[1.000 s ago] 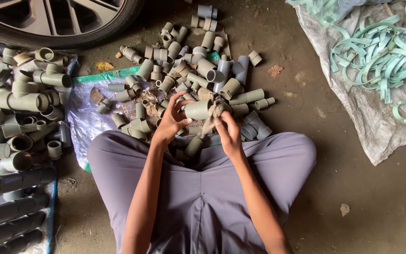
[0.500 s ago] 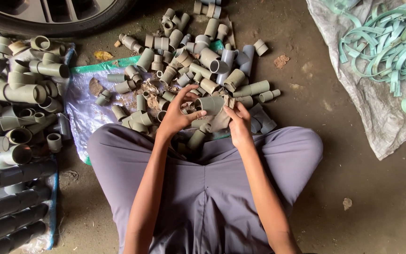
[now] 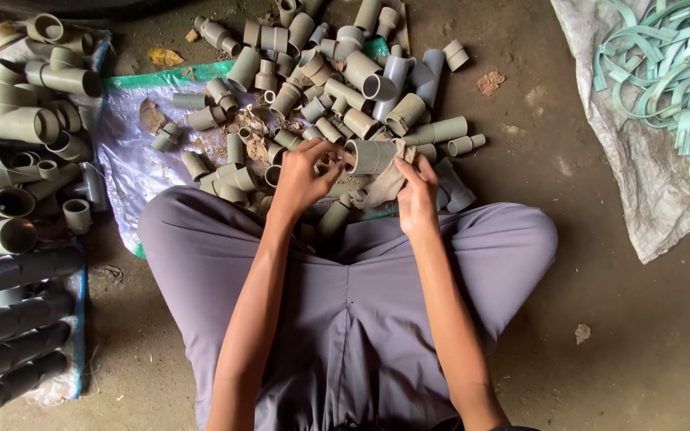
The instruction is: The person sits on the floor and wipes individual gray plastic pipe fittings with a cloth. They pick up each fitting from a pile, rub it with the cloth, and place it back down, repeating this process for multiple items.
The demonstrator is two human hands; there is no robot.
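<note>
Together, left hand (image 3: 303, 177) and right hand (image 3: 417, 191) pinch a grey pipe fitting (image 3: 370, 156) above a blue plastic sheet (image 3: 133, 156).

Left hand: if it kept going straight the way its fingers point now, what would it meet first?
The left hand points right, toward the grey pipe fitting held between both hands. Its fingertips are already at the fitting's open end, so that comes first, with the right hand just beyond.

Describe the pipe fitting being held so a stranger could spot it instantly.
Start at the heap of grey pipe fittings on the floor before the seated person's knees. At its near edge, the left hand and right hand meet around one short grey sleeve: the only fitting raised off the heap, open mouth facing left.
</note>
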